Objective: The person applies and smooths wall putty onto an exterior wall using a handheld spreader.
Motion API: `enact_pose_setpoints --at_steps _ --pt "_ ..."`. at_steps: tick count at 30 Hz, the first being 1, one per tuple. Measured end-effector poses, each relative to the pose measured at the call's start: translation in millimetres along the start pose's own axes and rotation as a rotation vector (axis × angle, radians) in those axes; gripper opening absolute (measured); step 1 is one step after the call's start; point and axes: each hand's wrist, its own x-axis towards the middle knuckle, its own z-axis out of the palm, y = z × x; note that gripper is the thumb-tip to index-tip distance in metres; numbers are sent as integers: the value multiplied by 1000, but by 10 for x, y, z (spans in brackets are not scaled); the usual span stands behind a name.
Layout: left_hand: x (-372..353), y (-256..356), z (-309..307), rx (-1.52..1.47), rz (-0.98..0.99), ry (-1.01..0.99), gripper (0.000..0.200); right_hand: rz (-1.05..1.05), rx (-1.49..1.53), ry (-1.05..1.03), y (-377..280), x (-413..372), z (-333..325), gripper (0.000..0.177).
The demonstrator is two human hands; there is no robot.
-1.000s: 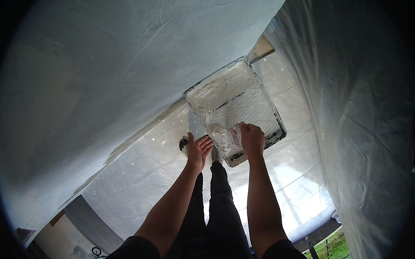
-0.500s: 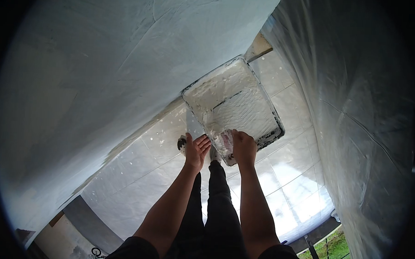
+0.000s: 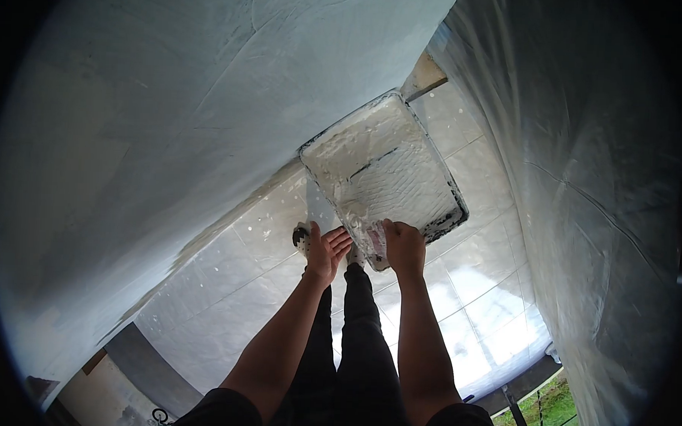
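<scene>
A paint tray (image 3: pixel 411 170), its black rim showing through white smears, holds thick white compound, with ridges across its right part. My right hand (image 3: pixel 405 249) is closed at the tray's near corner. Its fingers pinch a flat, compound-smeared piece (image 3: pixel 376 237) with a pinkish patch; I cannot tell what kind of tool it is. Compound clumps around that piece, close to the tray's left rim. My left hand (image 3: pixel 327 254) is open, palm turned up and fingers spread, with the fingertips right at the tray's near left edge.
A broad pale wall (image 3: pixel 172 109), smeared with coating, rises on the left. Clear plastic sheeting (image 3: pixel 582 191) hangs on the right. White-spattered sheeting covers the tiled floor (image 3: pixel 226 265). My shoe (image 3: pixel 302 240) is beside my left hand. Grass (image 3: pixel 543 408) shows at lower right.
My right hand has shifted slightly right and down with the smeared piece. My left hand has moved a little to the right. The tray stays almost in place.
</scene>
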Motion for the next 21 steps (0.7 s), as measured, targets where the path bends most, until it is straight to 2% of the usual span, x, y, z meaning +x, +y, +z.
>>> enact_pose_setpoints --at_steps 6,8,14,21 --pt "-2 -23 15 12 -14 5 111 38 -78 -33 79 -1 103 42" --pt "-1 -21 -1 23 -16 -18 111 -44 -38 99 70 21 118 42" --pt "16 -30 -11 5 -23 -9 112 -23 -25 -17 9 43 124 42" --pt "0 -47 9 -27 -27 -12 113 0 -33 0 -34 46 146 43"
